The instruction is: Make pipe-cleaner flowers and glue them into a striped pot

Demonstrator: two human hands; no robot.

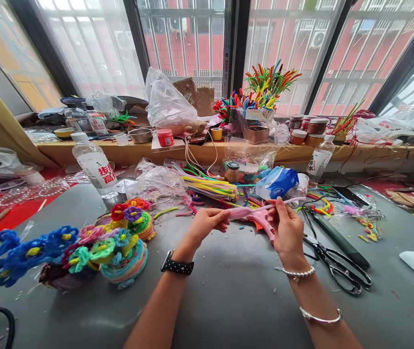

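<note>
My left hand [207, 224] pinches one end of a pink pipe cleaner [245, 211], held level above the grey table [229, 295]. My right hand [286, 228] grips the same pink strand further right; its free end runs on toward the right. Just beneath the strand lies a pink glue gun [261, 220], partly hidden by my right hand. Both hands are closed. A black watch sits on my left wrist, bead and metal bracelets on my right.
Pipe-cleaner flower baskets [125, 242] and blue flowers [18, 249] stand at the left. Black scissors [338, 266] lie to the right of my right hand. A water bottle [94, 167], bundled pipe cleaners [210, 186] and a blue tissue pack [278, 182] sit behind. The window ledge is crowded with jars.
</note>
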